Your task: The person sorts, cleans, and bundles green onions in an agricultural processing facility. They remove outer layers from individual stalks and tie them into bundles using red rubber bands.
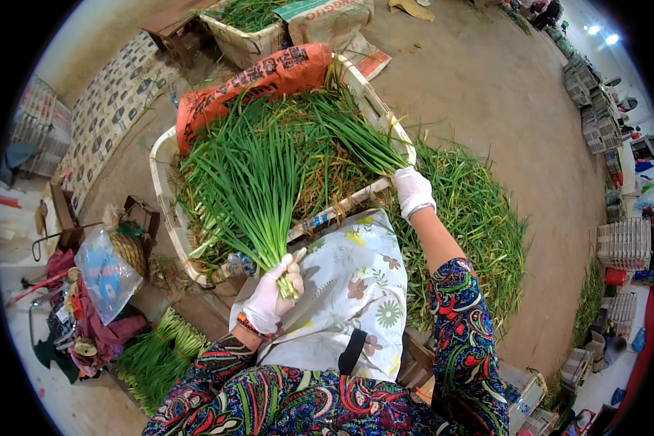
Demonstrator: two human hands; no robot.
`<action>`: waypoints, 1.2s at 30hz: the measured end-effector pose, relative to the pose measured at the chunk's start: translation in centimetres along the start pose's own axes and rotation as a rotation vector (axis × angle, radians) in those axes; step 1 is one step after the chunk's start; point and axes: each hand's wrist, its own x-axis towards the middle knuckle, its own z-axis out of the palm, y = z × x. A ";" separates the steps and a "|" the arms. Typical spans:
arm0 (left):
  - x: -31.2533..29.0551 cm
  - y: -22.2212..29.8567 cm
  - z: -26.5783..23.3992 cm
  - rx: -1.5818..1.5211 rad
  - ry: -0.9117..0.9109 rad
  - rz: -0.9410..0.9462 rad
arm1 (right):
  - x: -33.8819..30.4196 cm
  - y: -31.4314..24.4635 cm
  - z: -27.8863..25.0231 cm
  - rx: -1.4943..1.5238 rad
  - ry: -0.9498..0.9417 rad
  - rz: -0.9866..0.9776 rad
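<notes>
In my gloved left hand (272, 291) is a thick bunch of green chives (265, 196), gripped near its pale stem ends. Its long leaves fan out over a white plastic crate (163, 182). My right hand (414, 190), also in a white glove, is closed at the crate's near right corner on the stem ends of a smaller bundle of chives (356, 138). That bundle's leaves lie back across the crate. Loose chives and brownish stalks (334, 174) fill the crate beneath both bunches. An orange woven sack (261, 76) drapes over the far rim.
Loose green leaves (472, 225) are heaped on the floor to the right. Tied chive bundles (163, 352) lie at lower left, near a clear plastic bag (105, 272) and maroon cloth. Another filled crate (243, 40) stands beyond. A floral apron (363, 280) covers my lap.
</notes>
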 end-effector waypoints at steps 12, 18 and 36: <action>1.0 -1.5 1.1 0.353 0.044 0.087 | -6.9 -5.0 -10.4 0.659 -0.169 0.378; 3.0 -3.9 -0.1 0.690 0.122 0.107 | -21.3 -12.1 -8.8 0.832 -0.120 0.241; 1.6 -3.7 -1.8 0.702 0.061 0.066 | -19.5 -14.3 -8.4 2.040 -0.545 0.712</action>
